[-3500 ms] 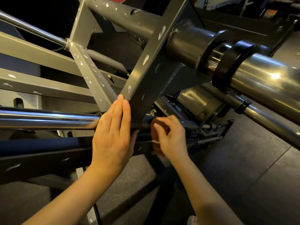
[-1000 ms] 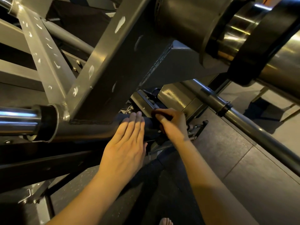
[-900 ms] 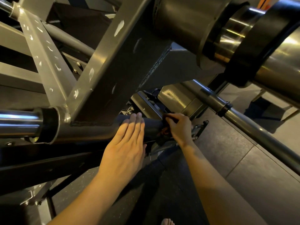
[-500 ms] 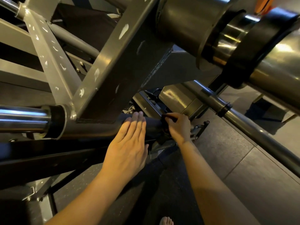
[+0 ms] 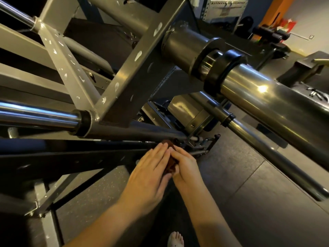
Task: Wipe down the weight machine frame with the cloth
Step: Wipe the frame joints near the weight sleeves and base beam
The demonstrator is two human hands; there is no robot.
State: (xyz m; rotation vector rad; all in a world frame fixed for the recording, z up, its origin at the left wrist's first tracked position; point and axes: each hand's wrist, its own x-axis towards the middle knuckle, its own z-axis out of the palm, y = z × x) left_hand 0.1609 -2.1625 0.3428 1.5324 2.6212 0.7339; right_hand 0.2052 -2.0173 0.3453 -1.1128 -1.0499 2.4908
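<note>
The grey weight machine frame (image 5: 124,75) fills the upper view, its flat struts flecked with white chips. A dark round bar (image 5: 135,133) runs from a chrome rod toward the middle. Just below that bar's end, my two hands meet around a small dark reddish-brown cloth (image 5: 171,165). My right hand (image 5: 185,166) grips the bunched cloth with curled fingers. My left hand (image 5: 151,173) lies against the cloth with its fingers straight, covering most of it. Both hands are off the frame.
A thick shiny steel sleeve (image 5: 267,98) slants down to the right overhead. A thinner rod (image 5: 267,154) runs below it. A dark beam (image 5: 62,161) crosses at the left. Rubber floor tiles (image 5: 249,202) lie beneath, and a bare foot (image 5: 175,239) shows at the bottom.
Both hands have come off the dark round bar and dropped below it. The right hand brought the cloth to the left hand, which now lies against it.
</note>
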